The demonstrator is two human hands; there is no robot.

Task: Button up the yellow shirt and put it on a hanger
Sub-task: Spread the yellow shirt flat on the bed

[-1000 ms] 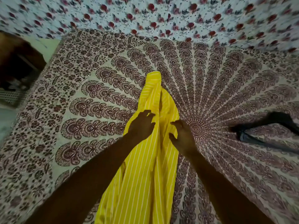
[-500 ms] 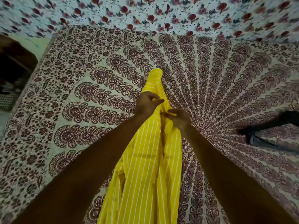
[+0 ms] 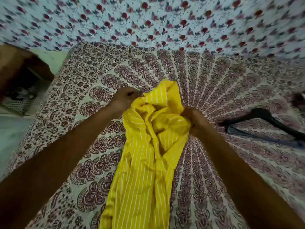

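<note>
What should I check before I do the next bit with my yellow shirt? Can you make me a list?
1. Left hand holds the yellow shirt: ok, it pinches the top edge.
2. Right hand holds the shirt: ok, it grips the other side.
3. Shirt lying flat: not ok, the top is bunched between the hands.
4. Buttons and holes found: cannot tell, none show.
5. Hanger ready: ok, it lies on the bedspread to the right, apart from the shirt.
</note>
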